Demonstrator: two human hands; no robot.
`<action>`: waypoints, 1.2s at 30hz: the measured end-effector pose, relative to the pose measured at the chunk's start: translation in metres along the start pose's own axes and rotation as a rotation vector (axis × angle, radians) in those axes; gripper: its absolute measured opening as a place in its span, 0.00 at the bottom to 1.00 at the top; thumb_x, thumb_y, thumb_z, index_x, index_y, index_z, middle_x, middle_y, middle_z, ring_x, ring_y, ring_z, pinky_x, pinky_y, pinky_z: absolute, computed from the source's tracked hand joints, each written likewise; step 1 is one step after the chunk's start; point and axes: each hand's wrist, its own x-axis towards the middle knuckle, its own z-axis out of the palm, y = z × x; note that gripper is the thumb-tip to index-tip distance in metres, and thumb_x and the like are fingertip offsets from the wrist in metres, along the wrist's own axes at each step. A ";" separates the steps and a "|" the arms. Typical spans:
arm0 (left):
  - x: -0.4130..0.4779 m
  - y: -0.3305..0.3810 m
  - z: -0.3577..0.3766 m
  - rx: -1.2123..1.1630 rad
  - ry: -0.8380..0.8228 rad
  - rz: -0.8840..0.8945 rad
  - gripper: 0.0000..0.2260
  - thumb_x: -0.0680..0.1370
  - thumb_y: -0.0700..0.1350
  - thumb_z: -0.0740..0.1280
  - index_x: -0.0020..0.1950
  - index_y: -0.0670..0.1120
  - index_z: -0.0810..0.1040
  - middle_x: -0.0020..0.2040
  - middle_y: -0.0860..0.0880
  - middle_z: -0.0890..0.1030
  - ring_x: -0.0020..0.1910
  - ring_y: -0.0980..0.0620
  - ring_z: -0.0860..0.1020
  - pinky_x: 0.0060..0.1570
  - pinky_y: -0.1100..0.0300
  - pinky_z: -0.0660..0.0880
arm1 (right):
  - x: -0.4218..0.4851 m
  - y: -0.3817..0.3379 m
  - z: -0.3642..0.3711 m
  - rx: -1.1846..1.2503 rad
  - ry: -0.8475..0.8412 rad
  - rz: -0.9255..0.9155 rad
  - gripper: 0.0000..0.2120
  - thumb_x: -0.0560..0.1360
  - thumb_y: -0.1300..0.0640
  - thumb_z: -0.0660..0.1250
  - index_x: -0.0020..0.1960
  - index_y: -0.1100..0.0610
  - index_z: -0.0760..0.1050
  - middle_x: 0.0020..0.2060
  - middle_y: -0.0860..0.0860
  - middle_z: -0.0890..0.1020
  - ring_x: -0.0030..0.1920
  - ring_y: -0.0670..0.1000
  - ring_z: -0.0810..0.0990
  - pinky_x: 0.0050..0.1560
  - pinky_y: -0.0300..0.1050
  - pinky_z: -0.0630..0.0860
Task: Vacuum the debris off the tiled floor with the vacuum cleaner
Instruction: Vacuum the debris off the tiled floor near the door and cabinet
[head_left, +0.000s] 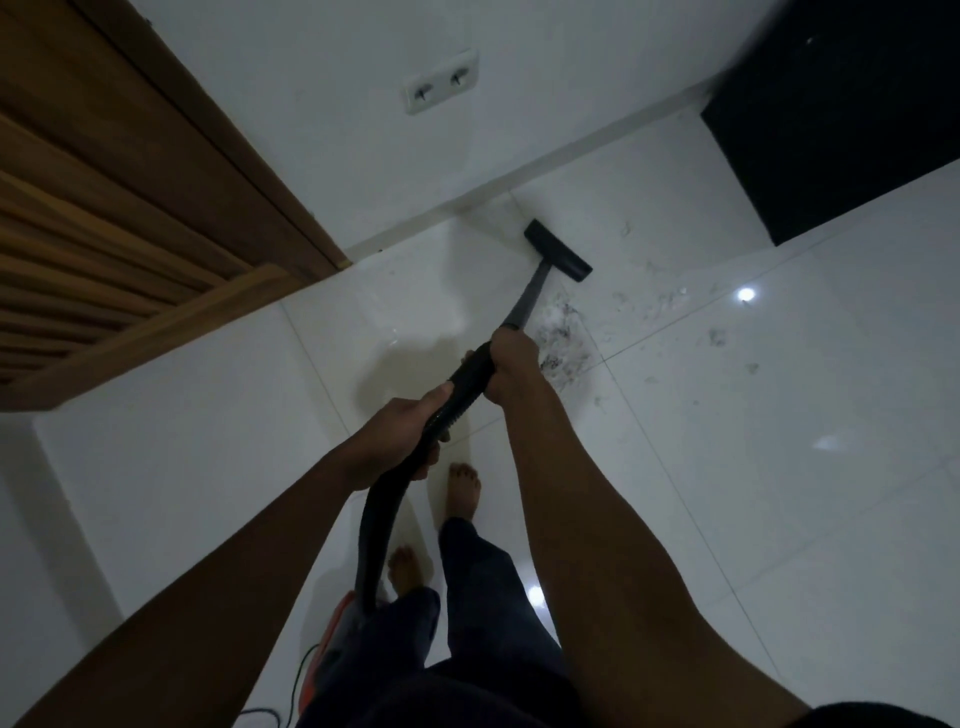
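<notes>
View: head camera, looking down; light is dim.
Right hand (511, 366): fingers curled round the top of the wand (525, 299), where it meets the hose (460, 395); firm hold.
Left hand (402, 434): curled round the hose, behind and below the right hand.
Nozzle (557, 250): ahead of the right hand at the wand's far end, near the foot of the wall (337, 130); it appears to sit on the floor, though contact cannot be confirmed in this light.
Long axis: the wand runs from the right hand forward and slightly right; the nozzle bar lies across it.
Debris (563, 338): the main pile lies just right of the right hand and beside the wand, short of the nozzle; loose scraps trail further right.
Judgement: the nozzle is past the pile, so the next stroke calls for a pull back and to the right. The right hand is nearer and steers.
Surface: glossy white tiled floor (727, 493), reflective, likely low drag.
Room: wooden door (130, 182) left of the hands, wall socket (439, 83) ahead, dark cabinet (841, 119) ahead right, orange vacuum body (337, 621) behind the left hand.
</notes>
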 end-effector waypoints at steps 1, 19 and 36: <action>0.002 0.000 0.005 0.020 -0.006 -0.006 0.30 0.78 0.66 0.60 0.45 0.39 0.79 0.32 0.42 0.78 0.28 0.47 0.76 0.32 0.57 0.75 | 0.003 0.000 -0.005 0.000 0.018 0.002 0.14 0.81 0.64 0.57 0.66 0.59 0.68 0.49 0.61 0.75 0.35 0.57 0.76 0.34 0.51 0.80; -0.024 -0.024 -0.016 -0.176 -0.124 -0.025 0.25 0.78 0.62 0.61 0.41 0.39 0.76 0.31 0.41 0.74 0.28 0.46 0.74 0.33 0.56 0.73 | -0.011 0.036 0.013 -0.120 -0.082 -0.148 0.22 0.77 0.61 0.59 0.71 0.58 0.64 0.48 0.54 0.75 0.41 0.52 0.77 0.44 0.49 0.79; -0.142 -0.132 -0.110 -0.126 -0.363 0.008 0.26 0.67 0.64 0.69 0.38 0.38 0.74 0.28 0.42 0.71 0.23 0.45 0.70 0.27 0.58 0.70 | -0.128 0.179 0.033 -0.087 -0.241 -0.057 0.11 0.79 0.64 0.56 0.38 0.54 0.64 0.36 0.50 0.70 0.33 0.47 0.71 0.36 0.42 0.71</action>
